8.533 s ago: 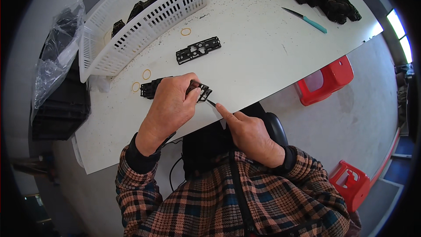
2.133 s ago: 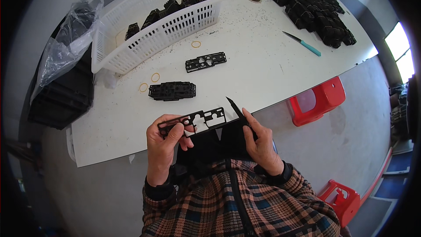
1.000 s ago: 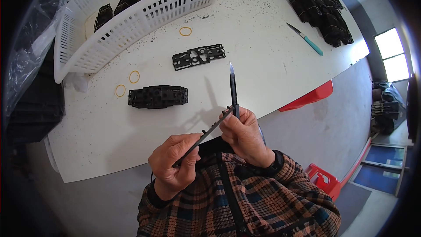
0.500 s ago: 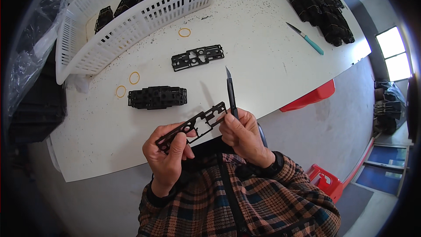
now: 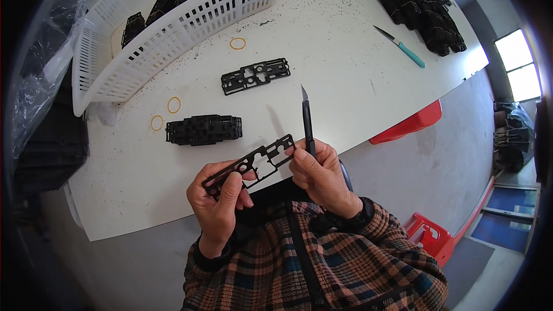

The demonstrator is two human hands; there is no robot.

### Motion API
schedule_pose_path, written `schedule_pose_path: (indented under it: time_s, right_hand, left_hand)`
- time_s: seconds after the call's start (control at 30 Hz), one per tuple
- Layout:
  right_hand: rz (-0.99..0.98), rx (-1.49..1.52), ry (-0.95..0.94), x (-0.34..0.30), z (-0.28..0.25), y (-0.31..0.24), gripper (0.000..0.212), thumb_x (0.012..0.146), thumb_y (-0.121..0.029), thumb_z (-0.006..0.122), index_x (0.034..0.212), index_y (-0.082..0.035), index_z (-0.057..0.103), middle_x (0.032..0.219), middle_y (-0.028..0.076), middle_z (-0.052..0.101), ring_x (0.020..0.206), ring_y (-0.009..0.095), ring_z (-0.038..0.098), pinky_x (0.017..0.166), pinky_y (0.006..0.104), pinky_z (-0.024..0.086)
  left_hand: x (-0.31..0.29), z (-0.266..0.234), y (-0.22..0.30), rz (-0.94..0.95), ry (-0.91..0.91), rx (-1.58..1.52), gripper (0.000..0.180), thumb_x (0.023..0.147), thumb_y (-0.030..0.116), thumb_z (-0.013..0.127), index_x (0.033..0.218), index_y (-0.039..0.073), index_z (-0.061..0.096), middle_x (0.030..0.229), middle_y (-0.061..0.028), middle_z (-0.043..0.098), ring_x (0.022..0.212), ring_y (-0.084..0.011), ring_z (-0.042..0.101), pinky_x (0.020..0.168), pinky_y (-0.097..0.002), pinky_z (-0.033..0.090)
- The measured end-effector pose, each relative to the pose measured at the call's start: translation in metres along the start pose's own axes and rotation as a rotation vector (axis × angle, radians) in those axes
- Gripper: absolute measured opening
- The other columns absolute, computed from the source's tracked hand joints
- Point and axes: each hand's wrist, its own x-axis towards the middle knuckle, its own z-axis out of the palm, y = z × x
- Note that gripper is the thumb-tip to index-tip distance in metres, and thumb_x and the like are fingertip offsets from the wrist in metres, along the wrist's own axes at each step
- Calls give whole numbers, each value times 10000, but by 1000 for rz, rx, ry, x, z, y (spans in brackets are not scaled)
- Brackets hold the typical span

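Note:
A flat black plastic frame part (image 5: 253,164) with cut-out openings is gripped at its lower left end by my left hand (image 5: 222,196), thumb on top. My right hand (image 5: 322,175) is closed around a black craft knife (image 5: 307,118), its blade pointing up and away from me. The thumb and fingers of that hand also touch the part's right end. Beyond my hands, a stack of similar black parts (image 5: 204,129) lies on the white table (image 5: 340,80). Farther back is another flat black part or thin stack (image 5: 255,76).
A white slatted basket (image 5: 173,37) holding black parts stands at the back left. Yellow rubber bands (image 5: 174,105) and dark shavings lie about. A teal-handled knife (image 5: 411,55) and a pile of banded black parts (image 5: 415,6) are at the right. Red stools (image 5: 429,239) stand beside the table.
The craft knife has swung slightly, its tip now farther right and more upright. Both hands keep their holds on the part. The whole view has shifted slightly.

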Motion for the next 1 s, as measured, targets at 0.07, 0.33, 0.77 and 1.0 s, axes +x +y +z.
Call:
schedule_pose_path:
  time_s: [0.07, 0.33, 0.77, 1.0]
  right_hand:
    - [-9, -20, 8, 0, -5, 2, 248, 1015, -209, 488, 1124, 3, 557, 694, -53, 390, 505, 21, 269, 442, 185, 206]
    - [-197, -616, 247, 7, -31, -25, 385, 988, -89, 471, 1359, 7, 447, 788, -18, 480, 566, 64, 385, 505, 194, 314]
    - [-113, -2058, 435, 22, -39, -60, 518, 893, -76, 575, 1385, -8, 429, 906, 157, 577, 808, 296, 622, 703, 379, 511]
    - [-144, -2132, 379, 35, -39, -65, 512, 876, -158, 633, 1340, -10, 476, 988, 146, 568, 802, 289, 621, 711, 390, 521]
  left_hand:
    - [1, 0, -1, -10, -7, 1, 157, 943, 101, 585, 1021, -36, 601, 825, -124, 701, 484, -82, 561, 437, -181, 416]
    - [4, -4, -5, -28, 33, -59, 141, 940, 81, 577, 1020, -33, 597, 824, -129, 699, 497, -83, 561, 443, -189, 408]
    - [3, -5, -7, 1, -38, -52, 140, 943, 54, 557, 1038, -39, 601, 844, -133, 702, 512, -76, 557, 464, -186, 417]
    - [2, -6, -7, 22, -62, -55, 146, 949, 72, 563, 1036, -37, 604, 846, -135, 704, 518, -75, 565, 464, -180, 428]
